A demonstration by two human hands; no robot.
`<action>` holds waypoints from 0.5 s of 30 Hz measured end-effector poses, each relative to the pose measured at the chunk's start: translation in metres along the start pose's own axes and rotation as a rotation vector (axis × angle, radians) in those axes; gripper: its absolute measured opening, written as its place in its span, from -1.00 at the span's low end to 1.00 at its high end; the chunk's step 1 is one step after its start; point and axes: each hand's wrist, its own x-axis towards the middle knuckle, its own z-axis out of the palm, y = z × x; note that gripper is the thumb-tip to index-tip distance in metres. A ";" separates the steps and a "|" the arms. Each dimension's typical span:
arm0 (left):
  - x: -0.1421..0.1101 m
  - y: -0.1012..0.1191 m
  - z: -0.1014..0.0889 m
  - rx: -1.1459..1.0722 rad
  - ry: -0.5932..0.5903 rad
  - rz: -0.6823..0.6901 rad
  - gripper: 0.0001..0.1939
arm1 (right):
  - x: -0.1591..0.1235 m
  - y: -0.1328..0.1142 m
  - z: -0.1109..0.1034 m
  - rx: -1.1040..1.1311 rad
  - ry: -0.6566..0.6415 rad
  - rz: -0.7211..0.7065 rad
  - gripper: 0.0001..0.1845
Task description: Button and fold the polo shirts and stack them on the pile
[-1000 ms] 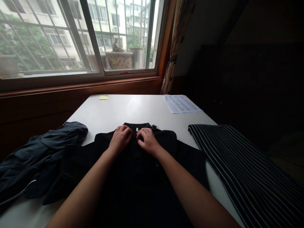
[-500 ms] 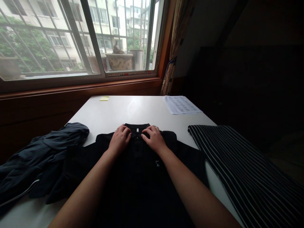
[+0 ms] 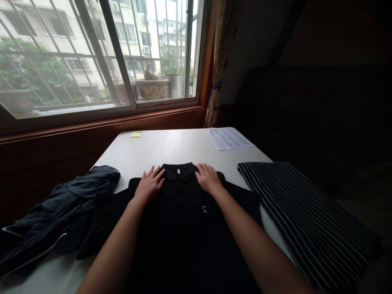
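A black polo shirt (image 3: 180,228) lies spread face up, its collar (image 3: 170,174) pointing away from me and a small white emblem on the chest. Beside the collar's left edge, my left hand (image 3: 150,183) rests flat on the shoulder with fingers spread. My right hand (image 3: 209,178) lies on the opposite shoulder, fingers extended at the collar's right edge. Neither hand grips the cloth. Part of the shirt's sides is covered by my forearms.
A white table (image 3: 147,147) is underneath. Crumpled dark clothing (image 3: 76,196) lies at left, a striped black cloth (image 3: 294,204) at right. Printed sheets (image 3: 231,139) and a yellow sticky note (image 3: 136,134) are near the far edge, below a barred window (image 3: 153,53).
Both hands have moved apart from the collar opening to its outer sides, and their fingers have straightened. The collar now lies folded down flat. The camera view has shifted slightly.
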 end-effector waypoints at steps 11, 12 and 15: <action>-0.005 -0.018 -0.008 0.089 -0.150 -0.231 -0.34 | -0.006 0.069 -0.045 -0.120 -0.217 0.090 -0.43; -0.005 -0.018 -0.008 0.093 -0.145 -0.236 -0.34 | -0.008 0.073 -0.050 -0.119 -0.226 0.087 -0.43; -0.004 -0.018 -0.007 0.095 -0.144 -0.246 -0.34 | -0.015 0.084 -0.067 -0.093 -0.259 0.077 -0.42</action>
